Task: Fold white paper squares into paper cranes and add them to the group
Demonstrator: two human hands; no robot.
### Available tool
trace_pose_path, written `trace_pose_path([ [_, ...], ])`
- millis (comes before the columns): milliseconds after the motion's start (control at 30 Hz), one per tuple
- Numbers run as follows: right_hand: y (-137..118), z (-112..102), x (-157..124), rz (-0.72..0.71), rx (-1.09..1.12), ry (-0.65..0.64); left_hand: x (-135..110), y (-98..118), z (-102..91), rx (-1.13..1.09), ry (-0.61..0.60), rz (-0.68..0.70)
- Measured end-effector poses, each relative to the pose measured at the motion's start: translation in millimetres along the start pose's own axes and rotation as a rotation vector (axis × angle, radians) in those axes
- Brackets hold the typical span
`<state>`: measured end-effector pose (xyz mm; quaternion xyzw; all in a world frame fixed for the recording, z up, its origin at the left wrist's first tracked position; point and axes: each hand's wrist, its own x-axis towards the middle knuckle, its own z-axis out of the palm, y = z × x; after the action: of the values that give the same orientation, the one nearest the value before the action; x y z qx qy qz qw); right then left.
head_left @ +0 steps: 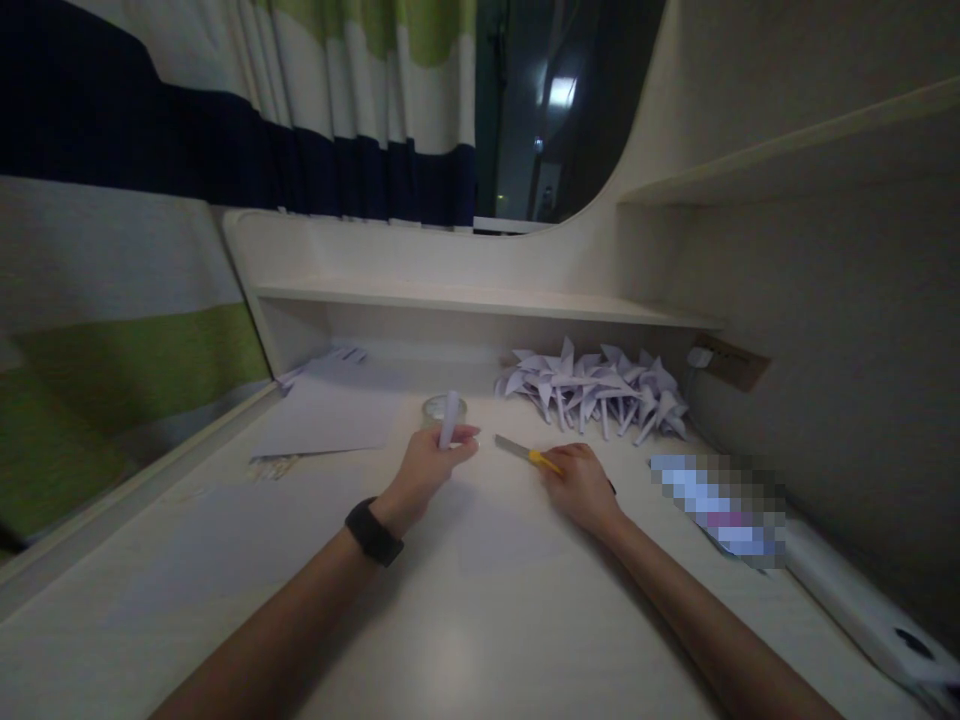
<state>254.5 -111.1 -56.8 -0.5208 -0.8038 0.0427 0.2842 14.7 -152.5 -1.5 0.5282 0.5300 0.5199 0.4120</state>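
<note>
My left hand (431,465) is closed around a small white rolled piece of paper (448,418) that stands up between the fingers. A black band sits on that wrist. Just behind the hand lies a roll of clear tape (444,407). My right hand (577,485) rests on the desk with its fingers curled on a pair of scissors (525,452) with a yellow handle, the blades pointing left and away.
A heap of several folded white paper pinwheels (600,390) lies at the back right under a low shelf (480,300). White paper sheets (330,415) lie at the back left. A white power strip (862,600) runs along the right wall. Striped curtains hang at left.
</note>
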Motion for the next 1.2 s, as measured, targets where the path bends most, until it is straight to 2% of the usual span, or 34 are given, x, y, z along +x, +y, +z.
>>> trace_pose_path([
  [100,-31.6,4.4,9.0,0.219,0.469,0.018,-3.4,-9.3,4.1,0.036,-0.029,0.024],
  [167,-49.8,11.6,16.2,0.252,0.765,-0.058,-5.5,-14.8,5.3,0.054,-0.052,0.041],
  [333,-69.2,32.2,20.8,0.351,1.102,-0.053,-6.6,-26.9,6.3,0.103,-0.175,0.180],
  [500,-67.5,39.0,11.5,0.433,1.150,-0.065,-4.5,-33.9,7.1,0.193,-0.200,0.258],
  [700,-70.4,38.0,3.4,0.345,1.111,0.006,-4.9,-37.4,7.0,0.225,-0.265,0.282],
  [800,-69.7,34.1,2.3,0.339,1.086,0.040,-2.4,-39.5,4.6,0.252,-0.222,0.260],
  [867,-66.4,30.4,3.8,0.334,1.074,0.105,0.2,-40.6,1.3,0.315,-0.169,0.241],
  [967,-59.6,24.9,8.3,0.296,1.072,0.277,3.1,-42.7,-4.3,0.431,-0.146,0.266],
  [1067,-58.0,21.5,11.1,0.245,1.170,0.331,2.6,-46.3,-6.2,0.499,-0.215,0.334],
  [1200,-68.9,21.1,7.6,0.145,1.295,0.211,-0.8,-49.4,-1.6,0.503,-0.384,0.364],
])
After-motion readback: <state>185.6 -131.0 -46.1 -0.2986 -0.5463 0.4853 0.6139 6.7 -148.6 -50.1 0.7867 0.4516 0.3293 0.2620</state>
